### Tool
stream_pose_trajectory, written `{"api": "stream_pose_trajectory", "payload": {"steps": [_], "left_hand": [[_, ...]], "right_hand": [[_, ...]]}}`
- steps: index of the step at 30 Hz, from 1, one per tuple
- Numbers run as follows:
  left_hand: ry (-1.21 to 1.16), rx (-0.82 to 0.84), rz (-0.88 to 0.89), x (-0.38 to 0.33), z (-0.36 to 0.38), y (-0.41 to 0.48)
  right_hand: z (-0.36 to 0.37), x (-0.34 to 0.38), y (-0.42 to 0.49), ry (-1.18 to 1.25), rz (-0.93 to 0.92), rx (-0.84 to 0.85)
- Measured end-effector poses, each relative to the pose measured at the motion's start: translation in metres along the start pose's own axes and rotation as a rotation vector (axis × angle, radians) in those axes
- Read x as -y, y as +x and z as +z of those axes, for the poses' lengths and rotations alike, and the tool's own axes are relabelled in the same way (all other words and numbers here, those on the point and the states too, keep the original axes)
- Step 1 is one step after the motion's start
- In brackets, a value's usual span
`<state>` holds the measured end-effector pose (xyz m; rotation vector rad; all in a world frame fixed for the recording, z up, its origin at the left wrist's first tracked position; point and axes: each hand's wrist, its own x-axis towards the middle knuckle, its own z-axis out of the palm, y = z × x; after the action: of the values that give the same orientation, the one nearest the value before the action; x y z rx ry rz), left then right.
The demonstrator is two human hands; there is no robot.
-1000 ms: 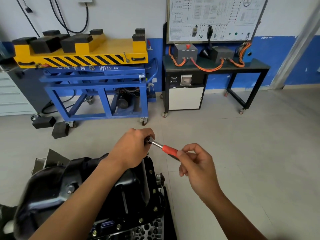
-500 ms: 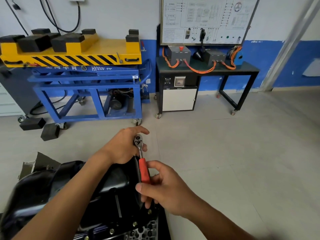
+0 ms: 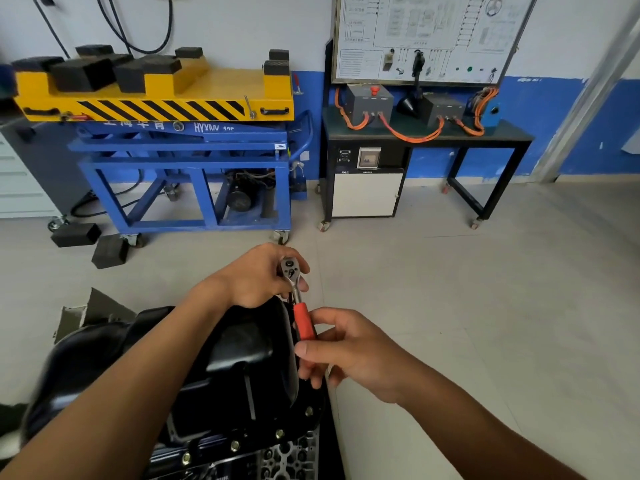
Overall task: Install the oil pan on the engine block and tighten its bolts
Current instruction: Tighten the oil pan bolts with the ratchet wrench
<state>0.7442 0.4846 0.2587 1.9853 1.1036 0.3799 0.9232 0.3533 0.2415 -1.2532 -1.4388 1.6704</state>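
The shiny black metal oil pan (image 3: 242,355) sits low in the picture on top of the grey metal engine block (image 3: 291,457). Both are cut off by the bottom edge. The left arm covers a lot of the pan. Small round bolts (image 3: 279,434) show along the pan's near rim. What is under the wrench head is hidden.

The left hand (image 3: 256,278) is curled round the silver head of the ratchet wrench with the red handle (image 3: 302,318), at the pan's far edge. The right hand (image 3: 349,348) pinches the near end of the red handle with thumb and fingers. The handle points back toward the person. A blue cart with a yellow top (image 3: 180,147) stands on the floor behind.
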Motion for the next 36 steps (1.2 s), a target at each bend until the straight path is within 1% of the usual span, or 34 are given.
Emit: {"api": "stream_pose_trajectory", "payload": {"steps": [3,6,12,14,18,21,25,27,29,32,36], "left_hand": [[-0.016,0.039,0.012,0.001,0.000,0.001],[-0.041,0.063,0.032,0.002,-0.001,0.001],[-0.027,0.032,0.075,-0.002,-0.001,-0.002],[-0.013,0.016,0.060,-0.001,0.000,-0.002],[0.005,-0.005,0.024,0.002,0.002,0.002],[-0.053,-0.004,0.015,0.004,0.004,0.004],[-0.034,0.003,-0.027,0.005,0.004,0.005],[-0.029,0.018,-0.027,0.005,0.003,0.004],[-0.034,0.017,-0.040,0.004,0.003,0.003],[-0.068,0.016,-0.065,0.002,0.002,0.003],[-0.084,0.019,-0.062,-0.001,0.002,0.001]], "right_hand": [[0.001,0.003,0.006,-0.050,0.017,-0.020],[-0.002,0.016,0.022,-0.175,0.008,-0.076],[-0.019,0.064,0.062,-0.794,-0.057,-0.159],[-0.020,0.081,0.069,-1.043,-0.097,-0.117],[-0.016,0.106,0.076,-1.520,-0.170,0.040],[-0.014,0.117,0.076,-1.764,-0.243,0.093],[-0.009,0.121,0.078,-2.044,-0.455,0.148],[-0.010,0.119,0.080,-2.095,-0.555,0.209],[-0.017,0.118,0.081,-2.093,-0.587,0.220],[-0.029,0.117,0.080,-1.979,-0.522,0.195],[-0.037,0.107,0.076,-1.665,-0.396,0.133]]}}
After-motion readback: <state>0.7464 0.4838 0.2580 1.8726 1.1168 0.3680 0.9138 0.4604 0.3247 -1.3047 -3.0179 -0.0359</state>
